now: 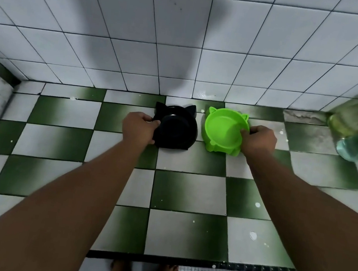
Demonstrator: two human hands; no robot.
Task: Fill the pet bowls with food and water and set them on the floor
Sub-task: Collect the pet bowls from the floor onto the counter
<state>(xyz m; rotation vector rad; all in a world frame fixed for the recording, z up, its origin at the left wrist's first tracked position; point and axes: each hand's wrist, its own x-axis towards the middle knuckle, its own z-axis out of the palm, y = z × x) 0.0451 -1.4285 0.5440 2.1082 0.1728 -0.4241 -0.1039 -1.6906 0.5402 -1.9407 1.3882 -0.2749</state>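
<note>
Black plastic first: our left hand (pixel 139 128) curls round the black bowl (pixel 177 128) at its left rim. Just beside it the green bowl (pixel 224 130) looks empty; our right hand (pixel 261 141) pinches its right rim, thumb inside. Both rest on checkered tiles (pixel 189 191) by the wall (pixel 185 45), outer edges held, likely for lifting together.

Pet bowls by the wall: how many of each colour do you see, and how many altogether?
black bowl: 1, gripped by the left hand
green bowl: 1, gripped by the right hand
Total: 2
</note>
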